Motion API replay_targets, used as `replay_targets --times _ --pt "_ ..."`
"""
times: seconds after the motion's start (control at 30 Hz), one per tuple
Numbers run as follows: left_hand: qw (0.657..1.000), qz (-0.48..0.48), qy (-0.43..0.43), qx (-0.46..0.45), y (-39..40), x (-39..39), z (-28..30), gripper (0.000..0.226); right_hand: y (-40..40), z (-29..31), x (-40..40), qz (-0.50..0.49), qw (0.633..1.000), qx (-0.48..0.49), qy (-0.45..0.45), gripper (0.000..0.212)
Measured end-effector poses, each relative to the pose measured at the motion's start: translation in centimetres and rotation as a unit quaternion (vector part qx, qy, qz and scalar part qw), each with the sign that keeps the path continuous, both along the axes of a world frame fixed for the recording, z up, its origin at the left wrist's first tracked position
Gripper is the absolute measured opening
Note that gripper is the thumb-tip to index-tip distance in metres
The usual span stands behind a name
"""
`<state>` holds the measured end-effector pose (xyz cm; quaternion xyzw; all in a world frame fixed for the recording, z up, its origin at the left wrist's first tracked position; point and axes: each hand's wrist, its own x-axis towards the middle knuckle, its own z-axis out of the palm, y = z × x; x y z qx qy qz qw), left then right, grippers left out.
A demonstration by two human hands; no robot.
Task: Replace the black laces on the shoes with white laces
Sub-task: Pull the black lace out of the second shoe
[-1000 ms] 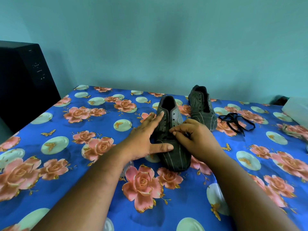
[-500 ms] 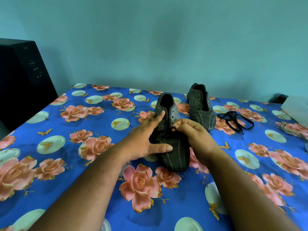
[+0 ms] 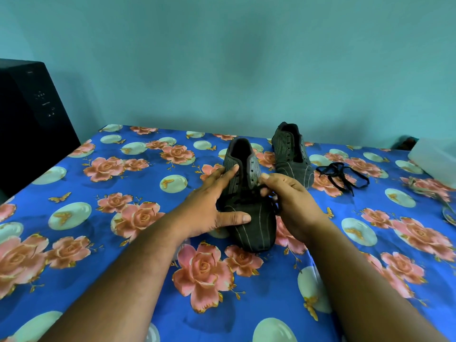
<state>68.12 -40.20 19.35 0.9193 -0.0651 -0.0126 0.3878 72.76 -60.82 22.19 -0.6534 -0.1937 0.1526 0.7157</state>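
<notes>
Standing on the floral bed sheet (image 3: 370, 280), the near shoe (image 3: 249, 218) is steadied by the left hand (image 3: 209, 208), fingers extended and flat against its side, while the right hand (image 3: 291, 201) pinches its black lace (image 3: 256, 193). Pulling hard may snag the lace in an eyelet. The far shoe (image 3: 291, 154) is unlaced, with its removed lace (image 3: 343, 176) just beside it.

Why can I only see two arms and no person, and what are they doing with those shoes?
The camera sits on the person's head and looks forward and down, so you only see their own arms. They are at a bed with a blue flowered sheet. The left hand rests flat against the near shoe to steady it. The right hand pinches the black lace that is threaded in that shoe. The far shoe has empty lace holes, and a loose black lace lies beside it. No white laces can be clearly made out.
</notes>
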Motion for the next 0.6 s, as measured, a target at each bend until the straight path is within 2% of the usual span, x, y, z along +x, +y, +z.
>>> replay_targets --times 0.1,0.2,0.27,0.4,0.43,0.47,0.53,0.6 --pt "1.0 -0.001 0.0 0.011 -0.1 0.1 0.0 0.118 0.0 -0.2 0.1 -0.016 0.995 -0.071 -0.066 0.051" --pt "1.0 0.008 0.003 -0.008 0.0 0.0 -0.3 0.119 0.2 0.0 -0.1 -0.049 0.986 -0.128 -0.098 0.034" --pt "1.0 0.013 0.002 -0.007 0.1 0.0 -0.4 0.118 0.0 0.3 -0.3 -0.033 0.995 -0.079 -0.059 0.024" --pt "1.0 0.009 -0.001 0.008 -0.1 0.1 -0.4 0.119 -0.6 0.7 0.3 -0.04 0.993 0.094 0.063 0.025" --pt "1.0 0.008 -0.001 0.011 -0.1 0.1 -0.3 0.119 -0.8 0.7 0.5 -0.048 0.991 0.103 0.066 0.026" --pt "1.0 0.007 0.0 0.011 -0.1 0.1 -0.3 0.119 -0.9 0.7 0.5 -0.048 0.995 0.076 0.042 0.03" --pt "1.0 0.005 0.007 0.01 -0.1 0.1 -0.3 0.118 -0.8 0.8 0.1 -0.028 0.998 -0.036 -0.034 0.036" --pt "1.0 0.007 0.01 0.007 -0.1 0.1 -0.4 0.118 -0.8 1.1 -0.2 -0.023 0.992 -0.102 -0.073 0.032"
